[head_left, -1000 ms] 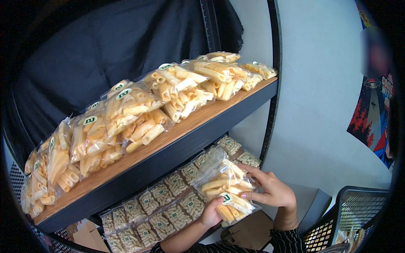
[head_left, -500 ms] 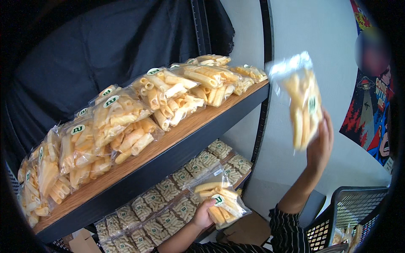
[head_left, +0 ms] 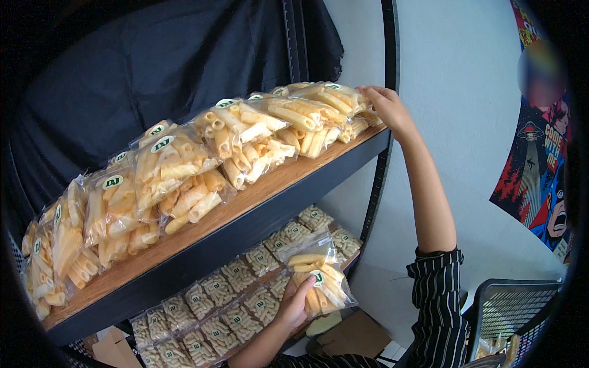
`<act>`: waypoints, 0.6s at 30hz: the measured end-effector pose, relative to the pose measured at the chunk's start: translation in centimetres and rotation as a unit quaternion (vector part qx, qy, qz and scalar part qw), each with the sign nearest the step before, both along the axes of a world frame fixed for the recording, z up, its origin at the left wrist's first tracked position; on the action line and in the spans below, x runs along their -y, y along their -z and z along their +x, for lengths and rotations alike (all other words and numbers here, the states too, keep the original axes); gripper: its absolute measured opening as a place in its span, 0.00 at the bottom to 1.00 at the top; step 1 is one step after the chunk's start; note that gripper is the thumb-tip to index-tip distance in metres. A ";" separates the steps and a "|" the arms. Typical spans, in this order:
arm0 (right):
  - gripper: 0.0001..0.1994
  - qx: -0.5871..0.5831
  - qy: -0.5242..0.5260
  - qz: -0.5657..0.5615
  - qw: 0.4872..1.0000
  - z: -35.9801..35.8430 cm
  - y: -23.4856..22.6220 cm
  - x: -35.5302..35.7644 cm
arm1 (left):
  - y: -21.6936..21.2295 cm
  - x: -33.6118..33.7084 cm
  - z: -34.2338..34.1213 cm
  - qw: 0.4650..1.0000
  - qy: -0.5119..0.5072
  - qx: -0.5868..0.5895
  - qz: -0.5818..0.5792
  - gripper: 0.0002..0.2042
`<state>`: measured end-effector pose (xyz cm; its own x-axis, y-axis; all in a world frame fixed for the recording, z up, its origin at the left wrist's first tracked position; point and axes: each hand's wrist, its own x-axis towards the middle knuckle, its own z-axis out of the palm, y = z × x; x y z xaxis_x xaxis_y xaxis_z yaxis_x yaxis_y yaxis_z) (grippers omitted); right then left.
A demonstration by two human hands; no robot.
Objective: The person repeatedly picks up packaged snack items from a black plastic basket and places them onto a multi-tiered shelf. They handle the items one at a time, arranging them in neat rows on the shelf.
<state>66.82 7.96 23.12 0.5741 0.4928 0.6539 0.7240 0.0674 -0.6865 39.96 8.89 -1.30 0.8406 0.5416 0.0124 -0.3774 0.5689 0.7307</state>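
Bags of pale, tube-shaped pieces, head view. One clear bag [head_left: 334, 285] is held upright before the lower shelf's rows of small packets [head_left: 238, 318]; a second bag [head_left: 333, 97] lies on top of the stack at the right end of the wooden shelf [head_left: 261, 186]. Both would seem light, with slippery, yielding film around stiff, hollow pieces that look brittle; a broad, gentle hold on the filled body, or a pinch of the loose film, should spare them from cracking.

From where I stand beside the person, the hands are well apart. The left hand [head_left: 296, 304] is clamped on the first bag's lower left side, thumb across the front by the round label, forearm rising from the lower edge. The right hand [head_left: 386, 109] is raised to the shelf, elbow partly bent above a rolled striped sleeve [head_left: 438, 306], fingers at the second bag's right end; whether they pinch it, I cannot tell.
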 end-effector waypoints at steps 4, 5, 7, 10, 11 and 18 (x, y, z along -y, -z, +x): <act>0.22 -0.001 0.055 -0.083 0.995 1.1 1.0 -0.6 | -0.5 0.4 0.2 0.999 0.014 -0.042 0.006 0.18; 0.22 0.042 0.081 -0.032 0.995 1.4 1.3 -0.4 | -0.5 0.5 0.3 0.999 0.019 -0.040 -0.001 0.19; 0.21 0.128 0.136 0.072 0.980 1.9 1.9 0.7 | -0.3 0.5 0.6 0.999 0.029 -0.021 -0.011 0.19; 0.20 0.140 0.074 0.248 0.956 -2.8 4.7 3.4 | 0.4 -0.3 -0.1 0.999 0.017 0.013 -0.032 0.19; 0.19 0.083 0.022 0.273 0.958 -4.1 6.8 4.2 | 0.0 -0.3 -0.1 1.000 -0.002 0.021 -0.016 0.19; 0.22 -0.110 -0.303 -0.049 0.945 -11.2 18.7 9.2 | -2.2 -0.3 0.6 0.996 -0.010 0.070 0.055 0.23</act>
<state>55.64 -1.27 4.42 0.2843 0.8265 0.4858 0.4118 0.3523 -0.8404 40.56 9.17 0.86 0.8152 0.5475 0.1888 -0.4903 0.4789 0.7282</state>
